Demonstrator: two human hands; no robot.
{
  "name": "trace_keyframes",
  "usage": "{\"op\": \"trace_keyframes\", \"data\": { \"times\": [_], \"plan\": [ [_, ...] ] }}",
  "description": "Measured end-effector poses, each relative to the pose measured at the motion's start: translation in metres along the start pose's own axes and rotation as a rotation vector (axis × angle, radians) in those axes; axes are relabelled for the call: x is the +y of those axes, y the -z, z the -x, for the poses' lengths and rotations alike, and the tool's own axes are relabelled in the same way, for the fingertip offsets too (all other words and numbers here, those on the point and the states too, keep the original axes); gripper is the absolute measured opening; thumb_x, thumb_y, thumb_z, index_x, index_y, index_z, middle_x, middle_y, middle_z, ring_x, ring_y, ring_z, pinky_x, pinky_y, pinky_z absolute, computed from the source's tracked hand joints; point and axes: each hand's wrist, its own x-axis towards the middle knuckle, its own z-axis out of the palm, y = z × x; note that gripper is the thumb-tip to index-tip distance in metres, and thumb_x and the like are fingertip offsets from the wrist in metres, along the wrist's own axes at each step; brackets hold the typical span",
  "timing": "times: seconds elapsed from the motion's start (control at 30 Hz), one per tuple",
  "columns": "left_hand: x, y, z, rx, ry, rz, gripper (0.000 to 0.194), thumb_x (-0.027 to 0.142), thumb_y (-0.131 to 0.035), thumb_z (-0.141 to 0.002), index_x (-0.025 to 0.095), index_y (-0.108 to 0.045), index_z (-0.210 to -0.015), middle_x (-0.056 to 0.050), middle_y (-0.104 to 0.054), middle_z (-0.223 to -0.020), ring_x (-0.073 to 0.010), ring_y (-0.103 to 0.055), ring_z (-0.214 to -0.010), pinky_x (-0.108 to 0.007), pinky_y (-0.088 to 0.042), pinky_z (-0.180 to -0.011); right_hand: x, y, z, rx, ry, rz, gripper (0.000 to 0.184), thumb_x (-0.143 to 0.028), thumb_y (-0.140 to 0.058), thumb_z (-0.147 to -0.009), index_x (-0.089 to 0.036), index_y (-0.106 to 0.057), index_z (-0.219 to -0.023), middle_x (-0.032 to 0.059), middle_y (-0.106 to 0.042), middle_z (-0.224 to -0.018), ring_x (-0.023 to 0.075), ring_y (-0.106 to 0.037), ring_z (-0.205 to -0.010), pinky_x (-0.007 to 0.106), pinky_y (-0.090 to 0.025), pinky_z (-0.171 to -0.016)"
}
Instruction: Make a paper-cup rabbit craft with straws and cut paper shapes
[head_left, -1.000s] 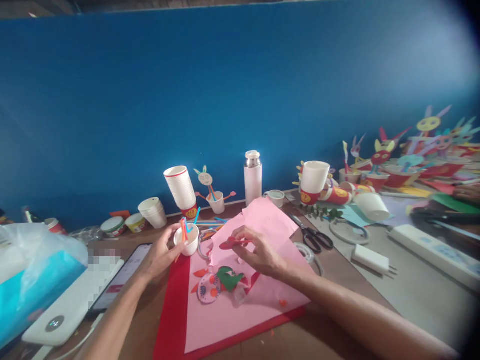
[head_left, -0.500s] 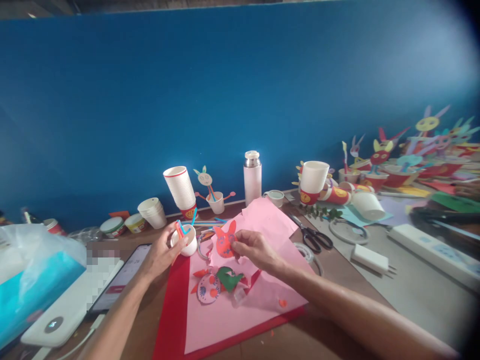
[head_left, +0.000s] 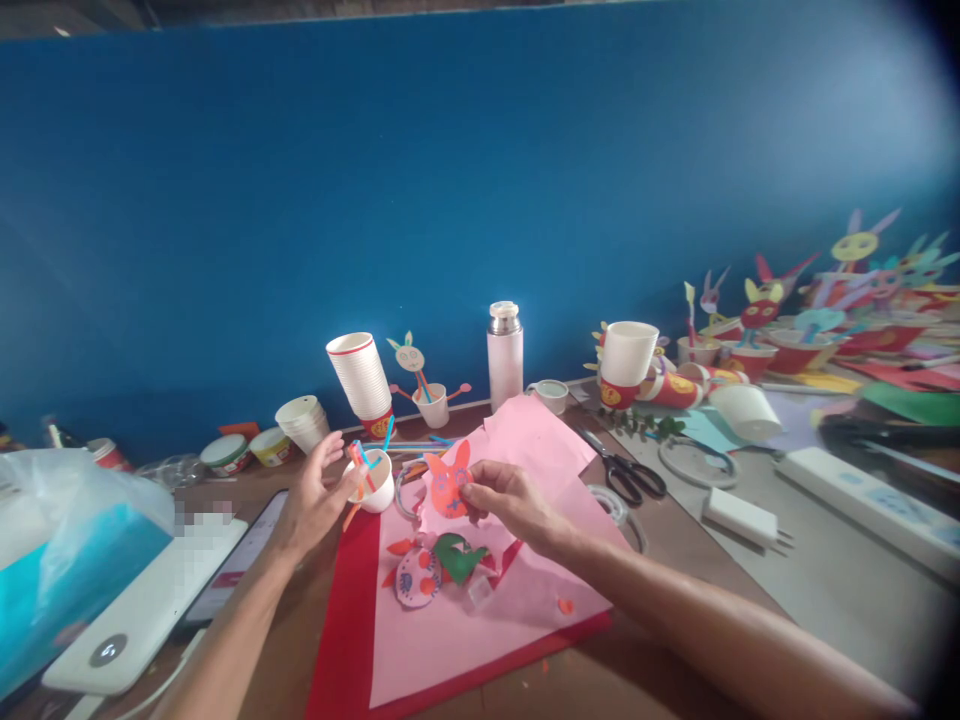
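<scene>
Orange paper rabbit-head cut-out (head_left: 448, 487), two pointed ears, features drawn in blue: upright, face toward the viewer, above the torn pink paper at the middle of the table (head_left: 637, 680); pinched at its right edge between thumb and fingers of the right hand (head_left: 506, 497), that grip closed upon it. White paper cup (head_left: 381, 492), slightly tilted, left of the cut-out and apart from it; bent blue and orange drinking straws (head_left: 390, 432) stand in it, an orange end showing outside, low on the wall. Left hand (head_left: 311, 505): grip released, fingers spread and raised beside the cup, thumb next to the rim; whether it touches cannot be told. Below the hands, one large pink paper sheet (head_left: 442, 660) over a red sheet (head_left: 334, 640), bearing a pale round face cut-out (head_left: 407, 585) with blue drawn marks and orange patches, and, just beside it, a dark green paper scrap (head_left: 455, 560). Behind the cup, a tall leaning stack of white paper cups (head_left: 358, 378) with a red-and-gold base; next to it, a cup figure with a pale rabbit face and green ears (head_left: 410, 358). Further right, a pale pink flask with a metal collar (head_left: 506, 365). Right of the sheets, one pair of black-handled scissors (head_left: 637, 480), blades parted. Far left, a white power bank (head_left: 142, 610) beside a dark-edged smartphone (head_left: 232, 575), partly behind the left forearm.
</scene>
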Motion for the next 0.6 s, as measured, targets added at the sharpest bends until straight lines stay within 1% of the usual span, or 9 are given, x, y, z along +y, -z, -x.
{"op": "trace_keyframes", "data": {
  "times": [0.1,0.2,0.23,0.3,0.37,0.4,0.43,0.5,0.6],
  "plan": [
    [0.006,0.003,0.001,0.089,-0.084,-0.087,0.057,0.041,-0.056,-0.070,0.018,-0.042,-0.120,-0.014,-0.047,-0.125,-0.0269,-0.047,-0.111,-0.038,-0.045,-0.082,0.002,0.000,-0.001,0.011,-0.007,-0.015,0.017,-0.030,-0.056,-0.075,-0.015,-0.054,-0.068,-0.0023,-0.055,-0.055,0.0074,-0.048,-0.050,0.019,-0.037,-0.049],
    [0.019,0.005,0.007,0.221,-0.158,-0.125,0.046,0.036,-0.057,-0.070,0.020,-0.049,-0.113,-0.010,-0.053,-0.118,-0.0256,-0.051,-0.106,-0.035,-0.044,-0.083,0.002,-0.001,-0.001,0.019,-0.008,-0.031,0.017,-0.030,-0.056,-0.075,-0.015,-0.054,-0.067,-0.0025,-0.055,-0.054,0.0074,-0.048,-0.049,0.019,-0.037,-0.049],
    [0.026,0.005,0.010,0.252,-0.175,-0.096,0.043,0.034,-0.057,-0.071,0.020,-0.050,-0.111,-0.009,-0.054,-0.116,-0.0245,-0.053,-0.102,-0.033,-0.044,-0.082,0.001,-0.002,-0.001,0.017,-0.008,-0.033,0.017,-0.030,-0.057,-0.075,-0.015,-0.054,-0.067,-0.0024,-0.055,-0.054,0.0075,-0.048,-0.049,0.020,-0.037,-0.049],
    [0.041,0.004,0.018,0.249,-0.195,0.001,0.035,0.032,-0.057,-0.072,0.020,-0.054,-0.104,-0.008,-0.056,-0.112,-0.0221,-0.057,-0.094,-0.030,-0.045,-0.078,0.000,-0.003,0.000,0.008,-0.004,-0.032,0.017,-0.030,-0.057,-0.074,-0.015,-0.054,-0.067,-0.0022,-0.055,-0.055,0.0077,-0.049,-0.050,0.020,-0.037,-0.050],
    [0.056,-0.001,0.027,0.185,-0.143,0.114,0.026,0.032,-0.056,-0.073,0.019,-0.058,-0.095,-0.005,-0.062,-0.098,-0.0193,-0.058,-0.085,-0.026,-0.045,-0.073,-0.002,-0.004,0.000,0.008,0.016,-0.025,0.017,-0.029,-0.056,-0.075,-0.015,-0.053,-0.066,-0.0021,-0.055,-0.055,0.0078,-0.048,-0.051,0.020,-0.037,-0.050],
    [0.063,-0.005,0.031,0.132,-0.082,0.175,0.022,0.033,-0.055,-0.073,0.019,-0.060,-0.090,-0.004,-0.063,-0.089,-0.0180,-0.059,-0.081,-0.024,-0.045,-0.069,-0.003,-0.004,0.001,0.016,0.033,-0.016,0.017,-0.029,-0.056,-0.075,-0.015,-0.053,-0.066,-0.0021,-0.055,-0.056,0.0079,-0.048,-0.051,0.020,-0.037,-0.050],
    [0.069,-0.009,0.035,0.048,-0.029,0.247,0.021,0.033,-0.055,-0.074,0.018,-0.061,-0.086,-0.003,-0.064,-0.083,-0.0168,-0.059,-0.076,-0.023,-0.045,-0.066,-0.003,-0.004,0.001,0.031,0.052,-0.002,0.016,-0.028,-0.055,-0.076,-0.015,-0.053,-0.067,-0.0019,-0.055,-0.057,0.0079,-0.048,-0.052,0.020,-0.037,-0.050],
    [0.077,-0.017,0.042,-0.102,0.042,0.372,0.021,0.034,-0.056,-0.074,0.017,-0.062,-0.083,-0.003,-0.063,-0.080,-0.0147,-0.057,-0.073,-0.022,-0.045,-0.063,-0.005,-0.004,0.002,0.068,0.090,0.039,0.016,-0.028,-0.053,-0.077,-0.015,-0.054,-0.068,-0.0015,-0.054,-0.060,0.0082,-0.048,-0.053,0.020,-0.037,-0.050],
    [0.081,-0.028,0.048,-0.246,0.160,0.480,0.022,0.035,-0.058,-0.072,0.015,-0.062,-0.081,-0.003,-0.062,-0.073,-0.0136,-0.056,-0.066,-0.022,-0.045,-0.059,-0.007,-0.004,0.003,0.139,0.156,0.138,0.013,-0.025,-0.051,-0.078,-0.016,-0.055,-0.071,-0.0011,-0.054,-0.062,0.0093,-0.049,-0.056,0.021,-0.039,-0.052]
  ]
}}
